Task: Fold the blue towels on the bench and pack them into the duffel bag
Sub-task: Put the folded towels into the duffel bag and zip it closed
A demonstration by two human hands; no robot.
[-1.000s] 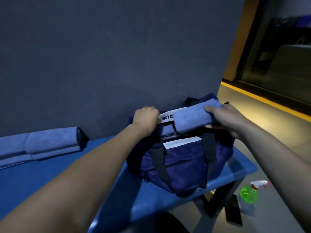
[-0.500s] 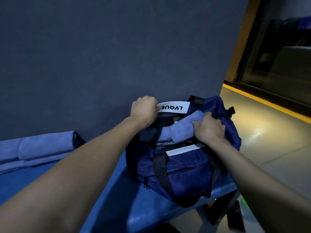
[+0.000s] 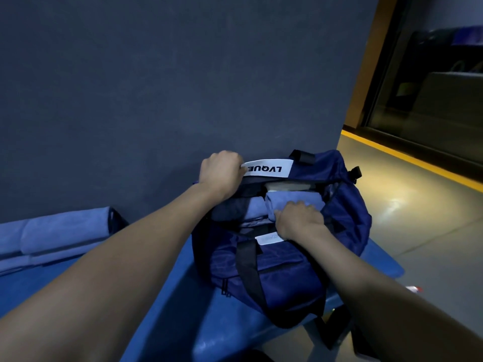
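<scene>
A navy duffel bag point(image 3: 287, 273) stands on the blue bench point(image 3: 230, 333) against the wall, its top open. My left hand point(image 3: 220, 173) grips the bag's far rim beside a white strap label and holds the opening wide. A folded light-blue towel point(image 3: 292, 202) lies inside the opening. My right hand point(image 3: 298, 220) presses down on this towel with its fingers curled over the near edge. Another folded blue towel point(image 3: 60, 233) lies on the bench at the left.
A dark wall runs right behind the bench. The bench ends just right of the bag, and grey floor point(image 3: 423, 231) with a yellow line lies beyond. A small red and white object point(image 3: 414, 289) shows on the floor by my right forearm.
The towel went from lying across the bag's top down into the opening, pushed by my right hand. My left hand kept its hold on the rim.
</scene>
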